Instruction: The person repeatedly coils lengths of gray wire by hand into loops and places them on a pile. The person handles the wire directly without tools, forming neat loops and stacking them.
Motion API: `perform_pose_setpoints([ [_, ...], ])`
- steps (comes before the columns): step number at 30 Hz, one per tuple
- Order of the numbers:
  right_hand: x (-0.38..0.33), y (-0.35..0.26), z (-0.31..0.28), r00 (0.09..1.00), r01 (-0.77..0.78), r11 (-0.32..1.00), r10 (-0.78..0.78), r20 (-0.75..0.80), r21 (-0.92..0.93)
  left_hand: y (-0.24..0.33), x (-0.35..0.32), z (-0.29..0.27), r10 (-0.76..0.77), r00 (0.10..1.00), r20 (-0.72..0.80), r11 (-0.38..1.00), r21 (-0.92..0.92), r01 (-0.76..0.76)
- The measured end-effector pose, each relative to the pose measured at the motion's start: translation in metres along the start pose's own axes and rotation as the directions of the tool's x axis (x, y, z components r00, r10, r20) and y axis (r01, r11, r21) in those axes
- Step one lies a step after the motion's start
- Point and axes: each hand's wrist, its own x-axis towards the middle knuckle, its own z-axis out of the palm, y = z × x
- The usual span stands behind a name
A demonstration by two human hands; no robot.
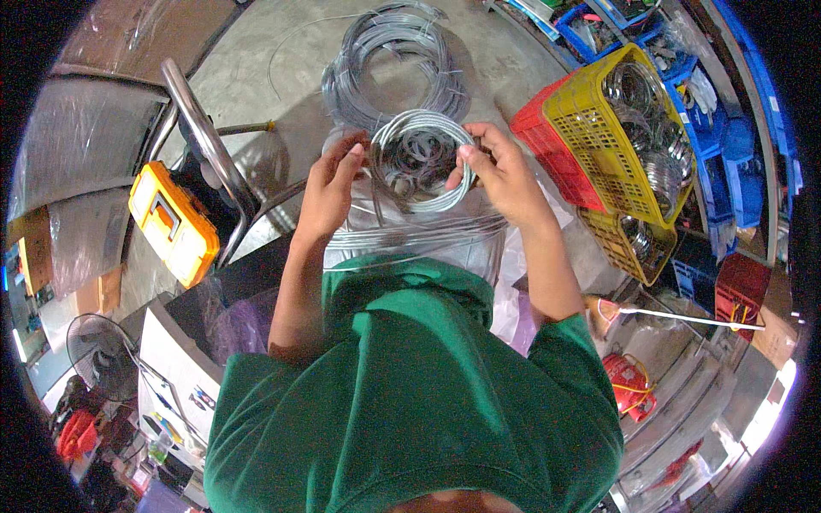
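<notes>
A coil of silvery steel cable point(421, 205) is held up in front of me, its strands bundled into a ring. My right hand point(506, 175) grips the ring's right side, thumb on the near face and fingers curled round it. At the left side is my left hand point(332, 184), its thumb and fingers pinched together at the ring's edge; the exact contact is partly hidden. Through the ring show darker small wire loops point(416, 152). Below it, several cable lengths point(410, 232) lie across in front of my green shirt.
A large grey wire coil point(338, 81) rests on the concrete floor ahead. Yellow crate point(590, 128) and red crate point(547, 128) stand right, with metal coils in the yellow one. At left are a chrome tube frame point(201, 115) and a yellow toolbox point(171, 224).
</notes>
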Motion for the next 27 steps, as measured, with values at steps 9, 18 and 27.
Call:
perform_pose_setpoints([
  [9, 0.078, 0.141, -0.022, 0.903, -0.395, 0.918, 0.379, -0.205, -0.041, -0.050, 0.004, -0.009, 0.063, 0.988, 0.142, 0.854, 0.505, -0.127],
  [18, 0.103, 0.231, -0.026, 0.863, -0.496, 0.755, 0.378, -0.334, -0.429, -0.084, -0.025, -0.008, -0.016, 0.836, 0.548, 0.505, 0.726, -0.466],
  [27, -0.024, 0.103, 0.014, 0.857, 0.035, 0.932, 0.157, 0.490, -0.360, -0.071, -0.002, -0.017, -0.010, 0.715, 0.699, 0.689, 0.523, -0.502],
])
